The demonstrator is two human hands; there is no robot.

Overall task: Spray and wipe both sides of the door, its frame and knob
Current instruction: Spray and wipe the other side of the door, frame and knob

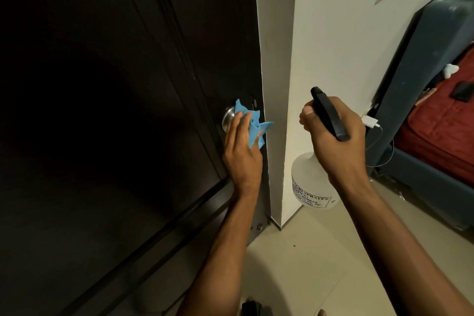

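Observation:
A dark brown door point(115, 84) fills the left half of the head view. Its round metal knob point(228, 115) sits near the door's right edge. My left hand point(241, 151) presses a blue cloth point(254, 126) against the knob, fingers laid over cloth and knob. The door's dark frame edge point(265, 161) runs down right beside the cloth. My right hand point(333, 133) grips the black head of a white spray bottle point(311, 182), held upright to the right of the wall corner, with its nozzle pointing up and away.
A white wall corner point(287, 84) stands between my two hands. At the right is a bed with a blue-grey frame point(410, 100) and red cover point(441, 131). A white charger and cable point(372, 122) hang by it. Pale floor tiles point(320, 251) lie below.

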